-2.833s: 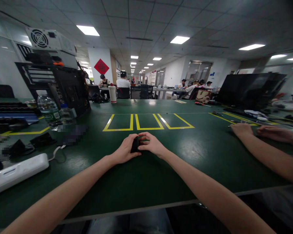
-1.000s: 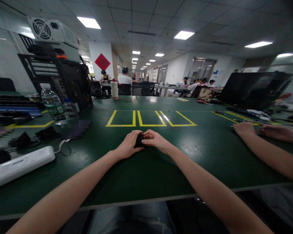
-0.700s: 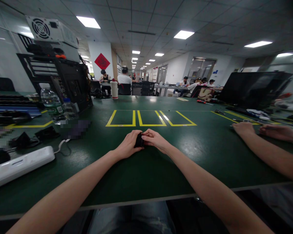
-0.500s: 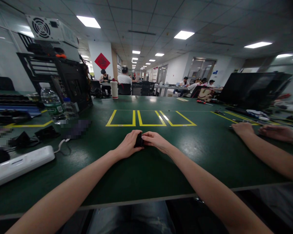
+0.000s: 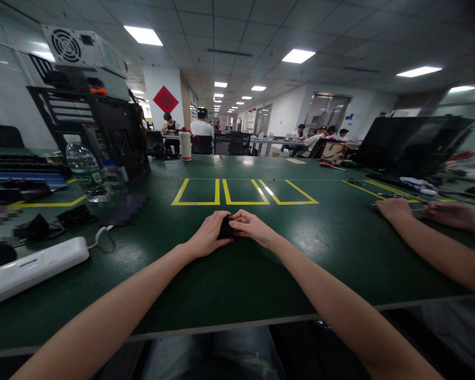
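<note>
A small black object (image 5: 225, 228) is held in the curled left hand (image 5: 209, 235); it is touched by bunched fingertips of the right hand (image 5: 254, 228), whose grip cannot be made out.

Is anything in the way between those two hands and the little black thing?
No, nothing visible is in the way. The left hand holds the small black object from its left side, and the right hand has its fingertips right at the other side. Fingers cover part of it.
</note>
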Motion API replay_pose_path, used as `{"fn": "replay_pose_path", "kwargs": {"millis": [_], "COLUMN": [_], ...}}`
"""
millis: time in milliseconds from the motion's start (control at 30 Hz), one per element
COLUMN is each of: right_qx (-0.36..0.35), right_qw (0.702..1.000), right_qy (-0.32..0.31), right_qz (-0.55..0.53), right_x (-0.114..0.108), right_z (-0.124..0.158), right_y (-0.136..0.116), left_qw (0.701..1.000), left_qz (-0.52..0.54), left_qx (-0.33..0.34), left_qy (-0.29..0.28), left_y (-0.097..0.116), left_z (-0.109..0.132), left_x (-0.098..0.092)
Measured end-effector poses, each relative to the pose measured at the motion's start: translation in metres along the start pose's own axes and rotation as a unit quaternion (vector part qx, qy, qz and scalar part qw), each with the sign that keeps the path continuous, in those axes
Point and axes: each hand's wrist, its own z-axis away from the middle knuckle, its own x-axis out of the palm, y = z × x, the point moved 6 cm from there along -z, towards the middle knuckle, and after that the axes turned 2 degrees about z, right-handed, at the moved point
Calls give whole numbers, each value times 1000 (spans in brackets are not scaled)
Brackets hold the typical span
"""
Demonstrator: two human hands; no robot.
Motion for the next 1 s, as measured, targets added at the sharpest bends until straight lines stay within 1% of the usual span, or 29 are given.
{"fn": "replay_pose_path", "kwargs": {"millis": [100, 200, 367, 500, 667, 833, 1000], "right_qx": [16, 27, -2, -20, -30, 10, 14], "right_qw": [1000, 999, 999, 999, 999, 999, 997], "right_qy": [15, 7, -35, -46, -15, 16, -25], "right_qz": [20, 33, 25, 19, 17, 50, 75], "right_x": [-1, 0, 3, 4, 3, 0, 2], "right_z": [0, 2, 5, 5, 1, 0, 3], "right_y": [1, 0, -4, -5, -4, 0, -1], "left_qw": [1000, 1000, 1000, 1000, 1000, 1000, 1000], "left_qz": [-1, 0, 1, -3, -4, -2, 4], "left_qx": [-1, -1, -2, 1, 2, 1, -1], "left_qy": [-2, 1, -3, -6, -2, -1, -3], "left_y": [0, 0, 1, 1, 0, -1, 0], "left_z": [0, 0, 0, 0, -1, -1, -1], "left_x": [0, 0, -1, -1, 0, 1, 0]}}
